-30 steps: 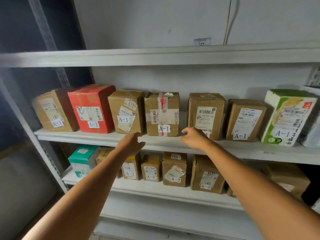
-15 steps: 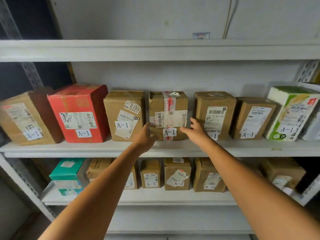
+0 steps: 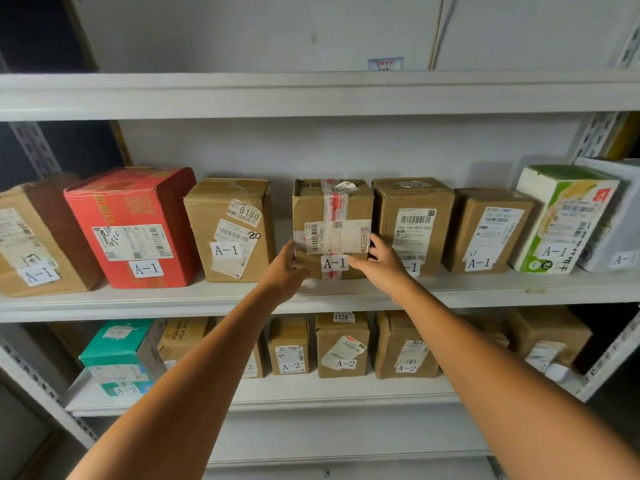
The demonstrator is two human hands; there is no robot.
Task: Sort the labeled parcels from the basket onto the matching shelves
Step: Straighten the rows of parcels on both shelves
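Note:
A brown cardboard parcel with red-and-white tape and an A-1 label stands in the middle of the A-1 shelf. My left hand presses its lower left side. My right hand holds its lower right edge, fingers on the front face. The parcel rests on the shelf between a taped brown box on the left and another brown box on the right. The basket is out of view.
More A-1 parcels line the shelf: a red box, a brown box at far left, a brown box and a green-white carton at right. The A-2 shelf below holds several small boxes. An upper shelf board overhangs.
Both hands rose from the shelf's front edge to the sides of the middle A-1 parcel and closed onto it. The view has moved closer and to the left.

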